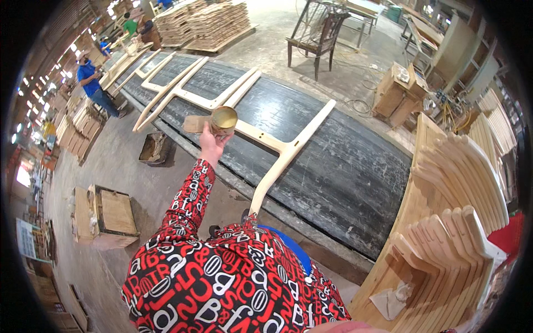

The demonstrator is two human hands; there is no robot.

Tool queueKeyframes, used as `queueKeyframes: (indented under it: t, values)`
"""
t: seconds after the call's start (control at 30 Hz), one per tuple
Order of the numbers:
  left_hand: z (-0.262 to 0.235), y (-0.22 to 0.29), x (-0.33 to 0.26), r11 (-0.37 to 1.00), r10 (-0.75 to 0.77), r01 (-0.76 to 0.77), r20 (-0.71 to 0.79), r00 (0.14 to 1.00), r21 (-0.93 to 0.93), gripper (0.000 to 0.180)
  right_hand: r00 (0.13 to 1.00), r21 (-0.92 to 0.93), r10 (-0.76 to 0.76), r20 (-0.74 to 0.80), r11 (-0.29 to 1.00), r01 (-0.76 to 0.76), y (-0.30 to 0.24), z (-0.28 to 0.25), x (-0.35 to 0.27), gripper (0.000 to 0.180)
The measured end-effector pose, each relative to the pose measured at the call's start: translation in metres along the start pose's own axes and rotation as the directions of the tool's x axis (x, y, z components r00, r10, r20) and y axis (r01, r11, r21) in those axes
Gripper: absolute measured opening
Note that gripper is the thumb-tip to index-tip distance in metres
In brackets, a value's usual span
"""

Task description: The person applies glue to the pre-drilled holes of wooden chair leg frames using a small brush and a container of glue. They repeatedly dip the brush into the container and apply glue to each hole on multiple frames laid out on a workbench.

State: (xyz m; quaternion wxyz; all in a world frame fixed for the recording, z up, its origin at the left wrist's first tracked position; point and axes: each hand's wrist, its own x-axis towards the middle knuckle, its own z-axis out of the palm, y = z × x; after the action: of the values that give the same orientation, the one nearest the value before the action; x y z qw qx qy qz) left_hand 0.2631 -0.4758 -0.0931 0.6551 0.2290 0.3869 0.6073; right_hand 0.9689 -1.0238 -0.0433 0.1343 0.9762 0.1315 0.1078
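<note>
Frames of pale wood point(312, 126) span the long black surface point(355, 172) beneath an open, round golden container point(224, 117), gripped by the left hand point(213, 144); stacked curved wooden pieces point(452, 236) stand rightward; the cropped right hand's point(355, 328) state cannot be told.

Held container point(224, 117) — wooden frames point(288, 149), black table point(355, 177)

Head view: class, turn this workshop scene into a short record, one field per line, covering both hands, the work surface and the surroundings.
Left hand: holds a round tin, yellowish inside
Right hand: not clearly in view
Beside the tin: flat wooden piece, to its left
Work surface: long black table
On it: pale wooden frames
Right side: curved wooden parts
Beyond: dark chair
</note>
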Motion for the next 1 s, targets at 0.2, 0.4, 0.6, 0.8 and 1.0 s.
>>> queueKeyframes:
  t: [0.2,0.4,0.6,0.8,1.0]
  values:
    - [-0.016,-0.031,0.013,0.997,-0.075,0.075,-0.047,0.996,0.000,0.049,0.999,-0.208,0.032,-0.019,0.977,-0.036,0.049,-0.029,-0.045,0.056]
    - [-0.033,-0.061,0.025,0.990,-0.140,0.139,-0.037,0.989,-0.024,0.050,0.988,-0.542,-0.012,-0.152,0.837,-0.073,0.106,-0.156,-0.072,0.066]
    - [-0.033,-0.066,0.030,0.990,-0.137,0.132,-0.074,0.988,-0.058,0.052,0.846,-0.312,-0.408,-0.343,0.899,0.307,-0.017,-0.250,-0.064,0.040]
    - [-0.040,-0.073,0.025,0.973,-0.158,0.163,0.043,0.986,-0.165,0.050,0.606,-0.202,-0.655,-0.451,0.736,0.646,-0.266,-0.269,-0.086,0.028]
    - [-0.069,-0.087,-0.009,0.979,-0.150,0.131,-0.119,0.981,-0.156,0.049,0.365,-0.286,-0.896,-0.255,0.430,0.856,-0.425,-0.147,-0.112,0.021]
